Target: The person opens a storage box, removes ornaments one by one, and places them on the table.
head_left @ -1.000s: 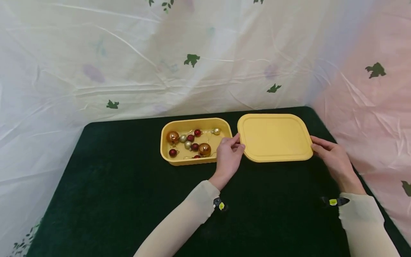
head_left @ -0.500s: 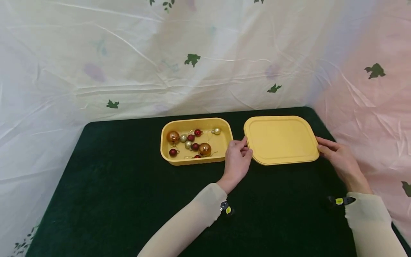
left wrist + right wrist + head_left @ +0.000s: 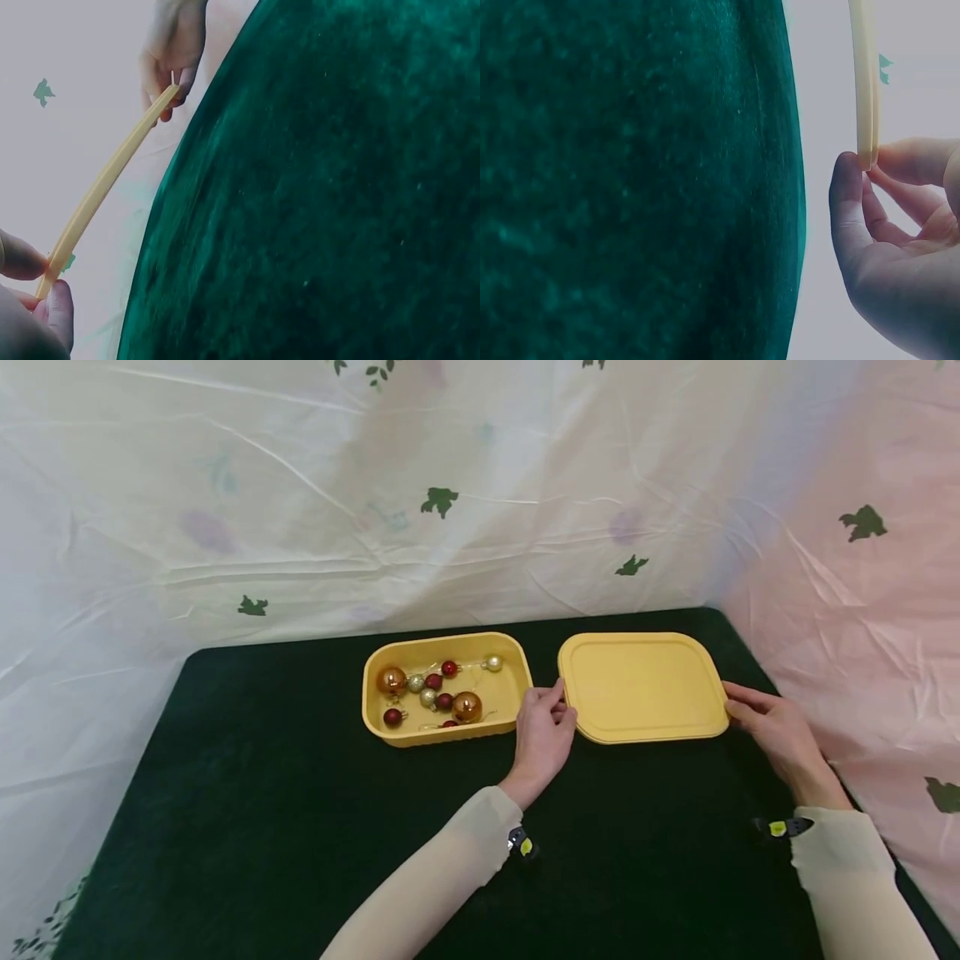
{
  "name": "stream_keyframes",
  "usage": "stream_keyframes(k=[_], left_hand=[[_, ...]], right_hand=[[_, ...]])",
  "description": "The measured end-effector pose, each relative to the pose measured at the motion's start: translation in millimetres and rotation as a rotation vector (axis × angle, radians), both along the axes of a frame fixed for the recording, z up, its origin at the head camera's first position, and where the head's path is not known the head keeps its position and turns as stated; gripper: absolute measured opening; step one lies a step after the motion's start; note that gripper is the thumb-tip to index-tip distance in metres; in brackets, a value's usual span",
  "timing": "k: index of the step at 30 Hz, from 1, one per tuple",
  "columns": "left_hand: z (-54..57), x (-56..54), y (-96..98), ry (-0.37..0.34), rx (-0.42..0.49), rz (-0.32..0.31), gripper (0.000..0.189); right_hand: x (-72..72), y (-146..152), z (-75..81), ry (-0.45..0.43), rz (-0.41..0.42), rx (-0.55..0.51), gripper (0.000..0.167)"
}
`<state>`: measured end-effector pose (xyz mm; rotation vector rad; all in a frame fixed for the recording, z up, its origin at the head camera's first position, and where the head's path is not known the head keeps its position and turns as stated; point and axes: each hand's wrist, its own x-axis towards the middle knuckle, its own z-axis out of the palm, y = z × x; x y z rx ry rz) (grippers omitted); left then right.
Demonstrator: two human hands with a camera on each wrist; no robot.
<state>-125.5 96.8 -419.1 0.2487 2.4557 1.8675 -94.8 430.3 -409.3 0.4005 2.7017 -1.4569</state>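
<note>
A yellow rectangular lid [image 3: 643,687] with rounded corners is held by both hands, one at each short end. My left hand [image 3: 542,735] pinches its left edge between thumb and fingers, close beside the box's right end. At the opposite edge my right hand [image 3: 783,739] pinches the lid the same way. Seen edge-on in the left wrist view, the lid [image 3: 105,184] spans between the two hands. Left of it stands the uncovered yellow box [image 3: 450,737], holding several small Christmas baubles: copper ones [image 3: 467,707], dark red ones [image 3: 393,717] and pale gold ones [image 3: 493,663].
Box and hands are over a table covered in dark green cloth [image 3: 300,827]. Behind it hangs a white sheet [image 3: 315,527] printed with green leaf shapes, and a pinkish sheet [image 3: 885,635] runs along the right side.
The lid, pinched in both hands, shifted right away from the box and slightly toward me, then levelled out. The view has turned a little. The box and baubles look unchanged.
</note>
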Motion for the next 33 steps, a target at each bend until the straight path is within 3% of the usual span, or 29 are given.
stream_keyframes(k=[6, 13, 19, 26, 33], left_hand=[[-5.7, -1.6, -2.9, 0.028, -0.029, -0.004, 0.051], [-11.8, 4.2, 0.2, 0.101, -0.157, -0.054, 0.051], [-17.7, 9.5, 6.1, 0.044, -0.190, -0.096, 0.054], [-22.2, 4.4, 10.7, 0.000, -0.159, -0.060, 0.052], [-29.1, -2.4, 14.3, -0.034, -0.191, -0.047, 0.050]], right_hand=[[-8.2, -4, -0.6, -0.028, -0.003, 0.025, 0.060], [-12.0, 1, -0.6, -0.060, 0.017, 0.045, 0.058], [-11.0, 7, -0.5, -0.084, 0.015, 0.068, 0.057], [-11.1, 8, -0.9, -0.120, 0.047, 0.107, 0.058], [-11.6, 7, -1.2, -0.152, 0.065, 0.120, 0.058]])
